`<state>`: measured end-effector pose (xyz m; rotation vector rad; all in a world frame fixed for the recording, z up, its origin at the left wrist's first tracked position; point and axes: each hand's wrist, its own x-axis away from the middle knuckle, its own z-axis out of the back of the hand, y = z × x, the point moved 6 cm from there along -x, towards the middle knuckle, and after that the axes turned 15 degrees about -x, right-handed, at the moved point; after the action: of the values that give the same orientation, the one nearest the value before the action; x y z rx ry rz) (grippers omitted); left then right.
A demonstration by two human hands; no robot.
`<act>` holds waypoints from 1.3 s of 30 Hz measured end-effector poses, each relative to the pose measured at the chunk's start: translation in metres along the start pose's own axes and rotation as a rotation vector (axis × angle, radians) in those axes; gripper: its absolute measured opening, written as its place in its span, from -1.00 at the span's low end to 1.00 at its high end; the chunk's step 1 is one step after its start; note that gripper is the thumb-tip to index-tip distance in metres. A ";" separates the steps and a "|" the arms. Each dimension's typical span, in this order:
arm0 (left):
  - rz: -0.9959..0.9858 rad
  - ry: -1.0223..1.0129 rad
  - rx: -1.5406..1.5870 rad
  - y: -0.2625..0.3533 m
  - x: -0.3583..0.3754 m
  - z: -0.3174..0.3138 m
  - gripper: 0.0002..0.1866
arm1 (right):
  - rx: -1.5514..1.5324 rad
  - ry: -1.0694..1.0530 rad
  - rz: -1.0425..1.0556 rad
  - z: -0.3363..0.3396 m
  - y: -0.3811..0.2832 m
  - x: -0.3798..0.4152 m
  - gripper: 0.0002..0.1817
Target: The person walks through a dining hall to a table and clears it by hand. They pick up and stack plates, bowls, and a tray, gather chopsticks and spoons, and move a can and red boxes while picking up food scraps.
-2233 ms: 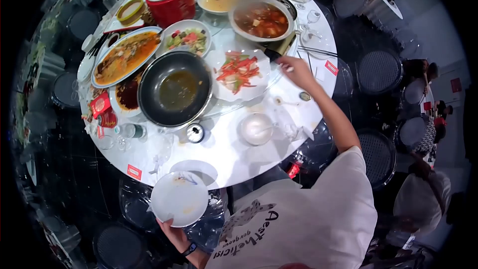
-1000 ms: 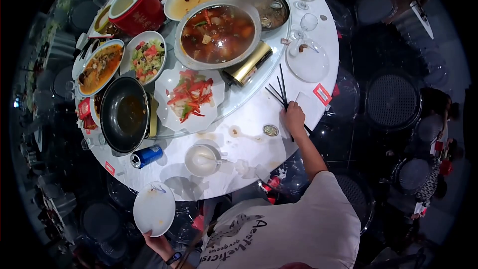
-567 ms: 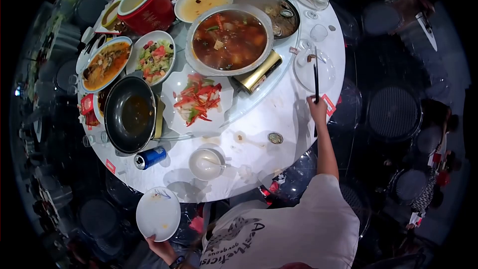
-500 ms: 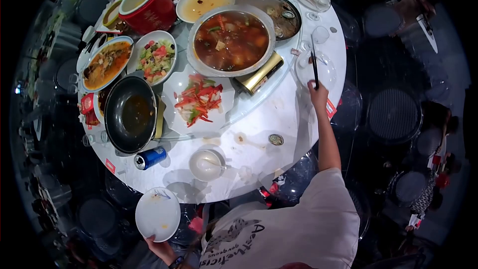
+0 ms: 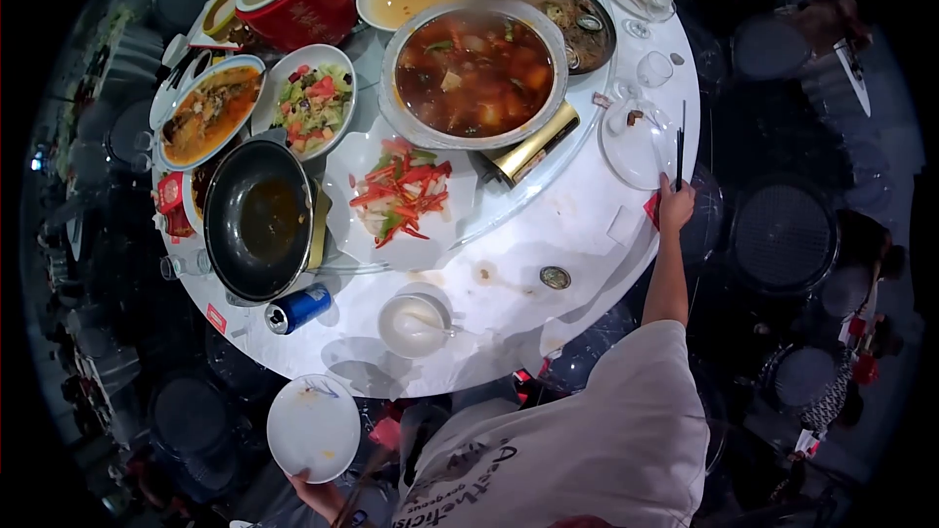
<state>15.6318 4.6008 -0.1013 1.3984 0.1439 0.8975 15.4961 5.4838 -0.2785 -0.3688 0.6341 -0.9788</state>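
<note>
My left hand (image 5: 318,495) grips the lower rim of a small white plate (image 5: 314,430), which has a few food marks and is held off the table's front edge. At the table's right edge my right hand (image 5: 676,203) is closed around dark chopsticks (image 5: 680,147) that point away from me. Just left of the chopsticks lies a white plate (image 5: 641,152) with scraps and crumpled tissue. A white bowl (image 5: 411,325) with a spoon in it stands near the front edge, and a blue can (image 5: 298,309) lies on its side.
On the round table (image 5: 509,323) are a soup pot (image 5: 473,75), a black pan (image 5: 259,220), a red pot (image 5: 298,2), a pepper dish (image 5: 399,194), a salad plate (image 5: 310,103) and a fish dish (image 5: 213,112). Dark stools (image 5: 782,235) surround it.
My right hand has moved right with the chopsticks, off the right-hand plate to beside its edge. The view has shifted slightly. My left hand still holds its plate.
</note>
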 end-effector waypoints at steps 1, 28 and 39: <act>-0.029 -0.073 -0.019 0.005 0.000 -0.007 -0.38 | -0.042 0.001 -0.024 -0.002 0.009 0.003 -0.54; 0.091 -0.226 0.193 -0.073 -0.042 -0.030 -0.55 | -1.116 -0.692 -0.945 0.106 -0.007 0.186 -0.78; 0.133 -0.320 0.093 -0.165 -0.122 -0.044 -0.75 | -1.127 -0.952 -0.774 0.179 -0.112 0.280 -0.87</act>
<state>15.5996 4.5749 -0.3068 1.6339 -0.1538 0.7717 15.6513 5.1879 -0.1712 -2.0513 0.0613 -0.9185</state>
